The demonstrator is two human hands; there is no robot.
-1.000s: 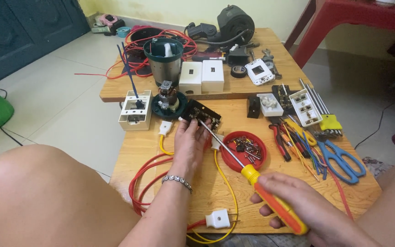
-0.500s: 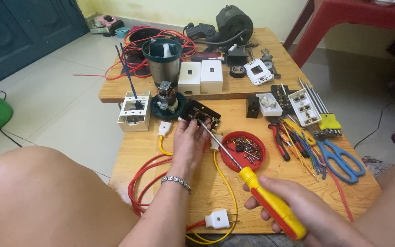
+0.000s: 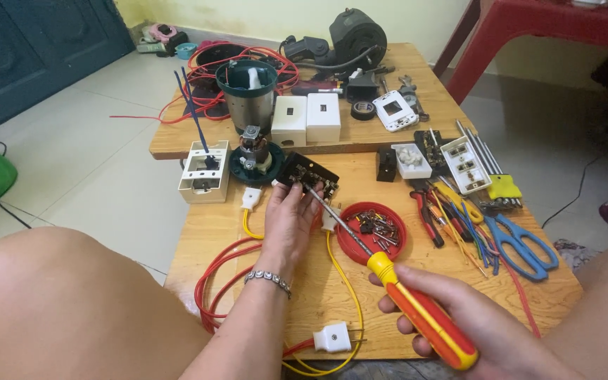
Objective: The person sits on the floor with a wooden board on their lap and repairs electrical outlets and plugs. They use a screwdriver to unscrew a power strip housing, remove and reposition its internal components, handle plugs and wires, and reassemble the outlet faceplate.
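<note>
My left hand (image 3: 288, 218) rests on the wooden table (image 3: 318, 281) and grips the near edge of a small black circuit board (image 3: 309, 176). My right hand (image 3: 459, 317) holds a screwdriver (image 3: 416, 309) with a red and yellow handle; its metal shaft runs up and left, with the tip on the board by my left fingertips. A red lid (image 3: 372, 232) full of screws sits just right of the shaft. A yellow wire (image 3: 350, 302) and red wires (image 3: 212, 288) loop under my left wrist to a white plug (image 3: 333, 336).
Behind the board stand a motor base (image 3: 255, 158), a green blender jar (image 3: 248, 88), a white switch box (image 3: 204, 172) and two white boxes (image 3: 307, 116). Pliers, blue scissors (image 3: 522, 243), hex keys (image 3: 494, 176) and sockets lie at right. My bare knee (image 3: 65, 302) fills the lower left.
Almost nothing has moved. The screwdriver handle has shifted very slightly while its tip stays on the board; my left hand keeps its hold.
</note>
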